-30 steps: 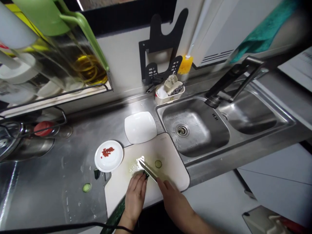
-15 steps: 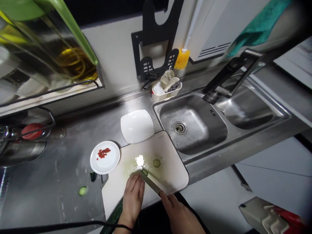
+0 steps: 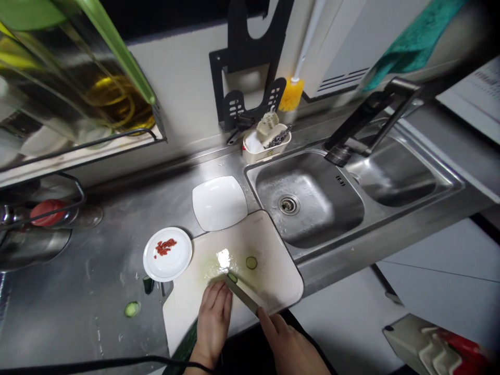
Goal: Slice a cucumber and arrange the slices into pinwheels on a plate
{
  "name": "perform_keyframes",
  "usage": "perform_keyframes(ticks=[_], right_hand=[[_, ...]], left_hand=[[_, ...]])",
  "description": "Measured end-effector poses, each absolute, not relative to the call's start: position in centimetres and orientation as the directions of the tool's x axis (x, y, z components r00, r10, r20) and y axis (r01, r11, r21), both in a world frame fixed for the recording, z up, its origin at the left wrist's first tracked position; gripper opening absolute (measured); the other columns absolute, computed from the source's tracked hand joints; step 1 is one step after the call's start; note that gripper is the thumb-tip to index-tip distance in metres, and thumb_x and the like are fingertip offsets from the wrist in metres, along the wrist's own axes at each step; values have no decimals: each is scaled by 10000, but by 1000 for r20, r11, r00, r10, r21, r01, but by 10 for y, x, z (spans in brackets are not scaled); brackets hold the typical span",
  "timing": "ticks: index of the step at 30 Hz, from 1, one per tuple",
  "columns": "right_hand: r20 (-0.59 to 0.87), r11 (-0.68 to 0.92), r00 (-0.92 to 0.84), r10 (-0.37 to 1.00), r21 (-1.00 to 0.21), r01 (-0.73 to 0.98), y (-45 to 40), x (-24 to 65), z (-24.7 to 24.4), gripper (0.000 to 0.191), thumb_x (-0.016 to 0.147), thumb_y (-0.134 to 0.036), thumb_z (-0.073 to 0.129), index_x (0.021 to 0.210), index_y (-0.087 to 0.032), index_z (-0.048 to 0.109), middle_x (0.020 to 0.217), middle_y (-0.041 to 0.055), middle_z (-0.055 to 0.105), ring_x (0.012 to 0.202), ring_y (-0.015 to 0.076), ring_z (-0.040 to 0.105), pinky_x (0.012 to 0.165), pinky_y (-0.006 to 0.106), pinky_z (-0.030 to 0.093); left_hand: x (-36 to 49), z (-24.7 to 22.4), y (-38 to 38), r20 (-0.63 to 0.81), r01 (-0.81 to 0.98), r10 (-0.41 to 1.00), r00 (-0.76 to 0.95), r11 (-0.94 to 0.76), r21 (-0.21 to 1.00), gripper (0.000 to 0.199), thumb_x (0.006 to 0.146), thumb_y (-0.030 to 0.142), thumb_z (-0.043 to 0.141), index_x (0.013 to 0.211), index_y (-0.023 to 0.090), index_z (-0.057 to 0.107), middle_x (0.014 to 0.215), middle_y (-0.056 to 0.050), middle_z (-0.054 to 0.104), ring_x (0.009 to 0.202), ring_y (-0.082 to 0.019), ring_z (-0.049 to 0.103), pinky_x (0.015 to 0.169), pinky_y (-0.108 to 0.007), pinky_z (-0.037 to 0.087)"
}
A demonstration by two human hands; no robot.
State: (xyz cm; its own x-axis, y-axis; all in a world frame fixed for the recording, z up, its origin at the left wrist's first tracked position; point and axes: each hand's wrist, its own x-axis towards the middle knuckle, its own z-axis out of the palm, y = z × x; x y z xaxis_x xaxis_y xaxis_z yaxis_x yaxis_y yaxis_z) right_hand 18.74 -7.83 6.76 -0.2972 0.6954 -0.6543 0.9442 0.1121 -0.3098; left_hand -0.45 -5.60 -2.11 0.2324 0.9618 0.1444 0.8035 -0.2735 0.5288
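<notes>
My right hand grips a knife by its handle, and the blade reaches up and left to the fingertips of my other hand. My left hand is closed over a dark green cucumber, most of it hidden under the palm and wrist. Beside the blade tip a cucumber slice is partly covered. Farther right, a thin round slice lies flat on the wet white cutting board.
Behind the board sits a white square plate. To the left are a small plate with red bits, a cucumber end and a pale green piece. A steel sink with a black faucet adjoins the board.
Almost nothing differs. The view has shifted very slightly; both hands, the knife and the slices keep nearly the same places on the board.
</notes>
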Motion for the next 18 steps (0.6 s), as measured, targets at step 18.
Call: perform_keyframes(ticks=[18], right_hand=[[-725,78,-283,628,-303,950,-55,178,80,690,730,57,285,1354,-186,449,1042,119,670,790,223,679,626,266,496]], left_hand=[[-3,-19,-55,144,793,964,225,-267,547,229,903,173,438,1041,179,621,1012,-64,678,1021,-194,611,974,-414,486]])
